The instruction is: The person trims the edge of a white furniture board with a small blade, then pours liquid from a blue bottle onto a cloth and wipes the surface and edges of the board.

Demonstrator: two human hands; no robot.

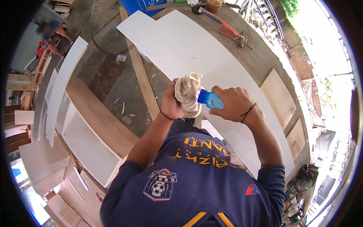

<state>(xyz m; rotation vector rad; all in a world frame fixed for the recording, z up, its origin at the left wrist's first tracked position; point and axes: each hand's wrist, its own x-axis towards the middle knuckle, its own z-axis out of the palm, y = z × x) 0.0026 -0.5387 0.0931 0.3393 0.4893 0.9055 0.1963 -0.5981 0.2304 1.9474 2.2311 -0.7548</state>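
Observation:
My left hand [172, 101] is closed around a bunched cream-white cloth [188, 89], which hangs down a little below the fingers. In my right hand [236, 103] is a small clear plastic bottle [214, 100] with blue liquid and a blue neck or cap, tilted on its side. The bottle's mouth touches or nearly touches the cloth; the exact contact is hidden. Both hands are held in front of my chest, over the near part of a long white panel [196, 49]. Whether liquid is flowing cannot be seen.
A wooden plank [138, 68] runs along the panel's left side. White-faced cabinet pieces [85, 132] stand at left. A red tool with a long handle [227, 28] and a brown container [214, 5] lie beyond the panel. Another person [53, 30] works at far left. Plywood boards [278, 98] lie at right.

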